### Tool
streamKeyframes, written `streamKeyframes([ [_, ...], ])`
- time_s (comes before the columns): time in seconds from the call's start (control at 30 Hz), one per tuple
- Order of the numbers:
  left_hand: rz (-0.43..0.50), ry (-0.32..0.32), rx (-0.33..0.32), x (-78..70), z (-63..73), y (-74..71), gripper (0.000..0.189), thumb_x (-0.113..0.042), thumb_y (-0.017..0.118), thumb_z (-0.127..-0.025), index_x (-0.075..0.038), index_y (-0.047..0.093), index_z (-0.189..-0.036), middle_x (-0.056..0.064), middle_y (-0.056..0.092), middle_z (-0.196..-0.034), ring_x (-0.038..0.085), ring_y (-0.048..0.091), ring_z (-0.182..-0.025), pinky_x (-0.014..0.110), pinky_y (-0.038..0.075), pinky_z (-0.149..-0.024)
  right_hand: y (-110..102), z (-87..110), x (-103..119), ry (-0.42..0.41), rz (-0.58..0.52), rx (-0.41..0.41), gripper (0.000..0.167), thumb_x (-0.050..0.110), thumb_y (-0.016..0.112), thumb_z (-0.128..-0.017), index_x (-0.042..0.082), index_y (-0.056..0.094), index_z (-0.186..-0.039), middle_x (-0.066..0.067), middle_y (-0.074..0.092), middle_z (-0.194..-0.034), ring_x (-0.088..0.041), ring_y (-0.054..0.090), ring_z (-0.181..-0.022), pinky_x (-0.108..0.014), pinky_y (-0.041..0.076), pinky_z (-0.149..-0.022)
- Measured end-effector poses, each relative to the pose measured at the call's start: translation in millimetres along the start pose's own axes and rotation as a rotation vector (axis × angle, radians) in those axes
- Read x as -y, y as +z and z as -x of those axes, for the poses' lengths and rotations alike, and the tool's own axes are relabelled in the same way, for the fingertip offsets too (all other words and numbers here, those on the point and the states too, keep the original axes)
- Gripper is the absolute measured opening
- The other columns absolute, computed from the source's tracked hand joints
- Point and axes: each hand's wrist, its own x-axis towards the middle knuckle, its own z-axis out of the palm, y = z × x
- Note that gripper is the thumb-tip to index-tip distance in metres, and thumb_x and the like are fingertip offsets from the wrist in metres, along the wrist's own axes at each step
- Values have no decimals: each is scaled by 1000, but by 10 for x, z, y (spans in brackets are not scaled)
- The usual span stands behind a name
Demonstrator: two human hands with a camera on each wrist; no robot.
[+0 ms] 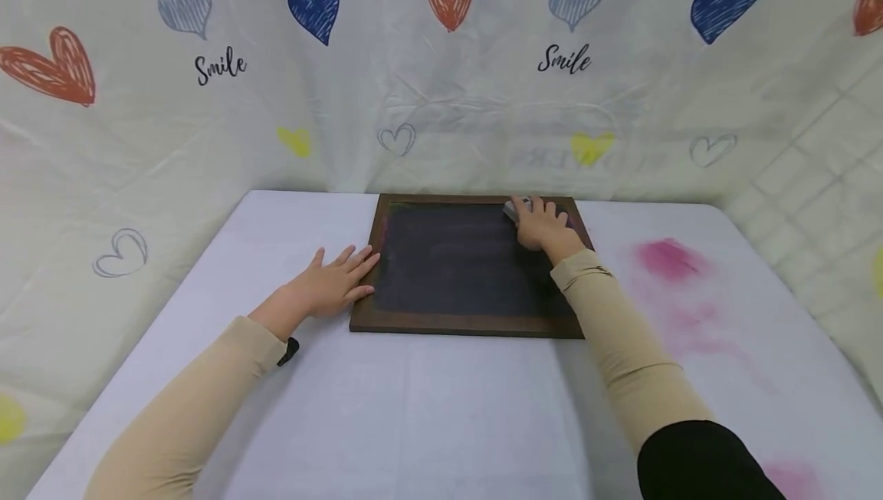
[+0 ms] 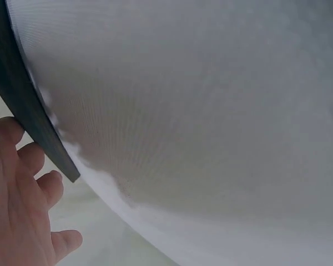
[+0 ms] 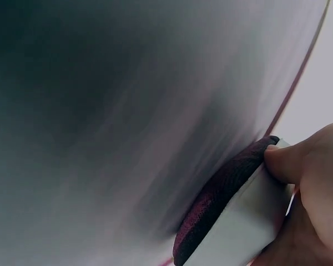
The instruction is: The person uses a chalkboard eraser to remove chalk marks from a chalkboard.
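A wooden-framed chalkboard (image 1: 455,262) lies flat on the white-covered table, its dark face faintly smeared. My left hand (image 1: 333,283) rests with spread, straight fingers against the left side of the frame; in the left wrist view those fingers (image 2: 38,158) touch the frame's edge (image 2: 36,113). At the board's upper right corner my right hand (image 1: 545,228) grips a chalkboard eraser (image 1: 510,211). Up close in the right wrist view, the eraser has a pale body (image 3: 238,221) and a dark felt pad with pinkish dust, felt side against the board. Its far side is hidden by my hand.
Pink powdery stains (image 1: 671,260) mark the tablecloth right of the board. Behind the table's back edge hangs a pale curtain (image 1: 448,101) printed with hearts and "Smile". A dark band (image 1: 288,351) sits at my left wrist.
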Motion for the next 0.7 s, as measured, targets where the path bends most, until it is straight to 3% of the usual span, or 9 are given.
streamKeyframes([
  [0.17,-3,1,-7,-22,6,-18,69,-47,38,-111,-12,16,-166,12,13,-171,38,13,-155,73,5,-115,-49,69,-188,35,0,13,61,15,35,-112,11,5,-166,-32,4,-163,-55,5,-148,-71,12,-114],
  [0.33,-6,12,-3,-36,-33,-27,69,-47,39,-111,-13,16,-166,12,14,-171,38,13,-155,74,5,-115,-68,109,-180,23,-37,10,62,13,35,-111,12,7,-166,-31,6,-164,-55,5,-148,-72,13,-112],
  [0.5,-8,9,-3,-23,-29,-6,69,-48,39,-111,-13,16,-166,12,13,-171,38,12,-155,74,4,-114,-15,104,153,-36,-17,24,63,14,39,-111,18,11,-167,-25,10,-165,-50,13,-147,-67,20,-111],
  [0.7,3,14,-6,-45,11,-32,71,-50,38,-110,-12,18,-166,13,14,-171,40,12,-155,75,5,-114,151,156,717,-180,64,77,62,19,37,-113,26,9,-167,-16,6,-169,-43,13,-150,-62,22,-114],
])
